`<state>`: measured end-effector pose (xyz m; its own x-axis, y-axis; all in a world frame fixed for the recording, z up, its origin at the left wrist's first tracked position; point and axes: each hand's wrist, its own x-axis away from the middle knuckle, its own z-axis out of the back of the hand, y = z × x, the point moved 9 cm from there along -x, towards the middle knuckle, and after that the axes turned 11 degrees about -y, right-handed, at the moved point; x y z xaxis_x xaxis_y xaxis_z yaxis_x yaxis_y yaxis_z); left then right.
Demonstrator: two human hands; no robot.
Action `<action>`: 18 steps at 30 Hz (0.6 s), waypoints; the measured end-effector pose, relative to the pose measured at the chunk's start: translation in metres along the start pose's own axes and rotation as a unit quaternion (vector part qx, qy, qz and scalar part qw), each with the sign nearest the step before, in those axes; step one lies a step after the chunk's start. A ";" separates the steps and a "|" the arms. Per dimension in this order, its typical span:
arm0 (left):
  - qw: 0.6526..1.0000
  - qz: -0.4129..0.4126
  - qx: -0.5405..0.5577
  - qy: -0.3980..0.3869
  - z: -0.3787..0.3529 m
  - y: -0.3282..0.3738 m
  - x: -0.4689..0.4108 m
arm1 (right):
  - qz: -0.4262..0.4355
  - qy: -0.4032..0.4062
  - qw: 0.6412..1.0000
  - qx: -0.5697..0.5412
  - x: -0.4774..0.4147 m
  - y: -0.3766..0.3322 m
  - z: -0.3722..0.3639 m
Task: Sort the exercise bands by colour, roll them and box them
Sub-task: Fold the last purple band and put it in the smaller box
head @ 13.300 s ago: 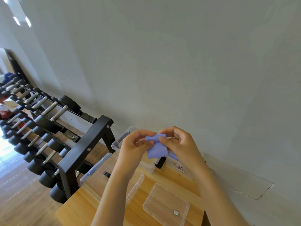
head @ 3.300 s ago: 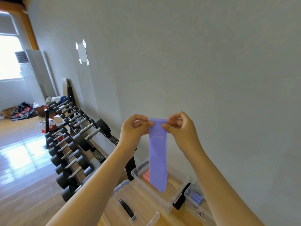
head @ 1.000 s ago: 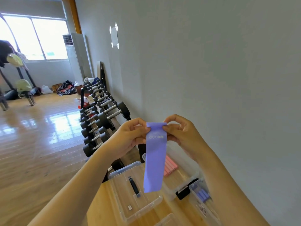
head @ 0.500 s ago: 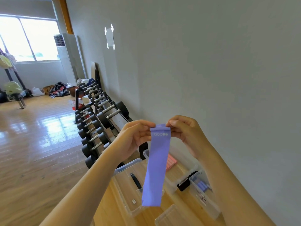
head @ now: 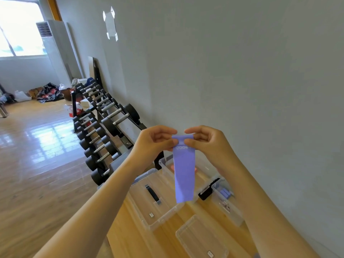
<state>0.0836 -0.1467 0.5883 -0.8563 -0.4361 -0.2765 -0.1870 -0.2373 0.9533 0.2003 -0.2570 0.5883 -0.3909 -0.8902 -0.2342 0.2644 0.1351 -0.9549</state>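
Shorter than half a second ago, the purple band hangs from both hands, its top edge now turned over and both thumbs drawn in across it. Left hand and right hand each pinch that top edge between thumb and curled fingers, held up in the air above the bench. The band's loose end dangles free, touching nothing.

A grey wall stands close on the right-hand side. Left of the hands, the bench edge runs under the left forearm, with a dumbbell rack just beside it and open wooden floor beyond.

Directly below the hands, a clear bin sits against the wall with a pink band inside. Under the right forearm, a small box holds purple rolls. Below the left hand lies the bin's lid, flat on the bench; a small lid lies nearer the person.
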 end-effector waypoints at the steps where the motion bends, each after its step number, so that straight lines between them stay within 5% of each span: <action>1: 1.000 0.001 0.000 -0.003 -0.003 -0.003 -0.001 | -0.002 0.008 1.000 0.001 0.002 0.003 0.003; 10: 0.999 0.025 0.005 -0.045 -0.029 -0.036 -0.022 | -0.038 0.038 0.999 0.006 0.013 0.034 0.028; 18: 0.984 0.041 -0.016 -0.171 -0.075 -0.043 -0.034 | -0.071 0.019 0.997 0.018 0.025 0.047 0.045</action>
<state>0.1563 -0.1866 0.5473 -0.9810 -0.1388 -0.1356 -0.0991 -0.2424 0.9651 0.2425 -0.2930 0.5461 -0.4597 -0.8819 -0.1046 0.2352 -0.0074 -0.9719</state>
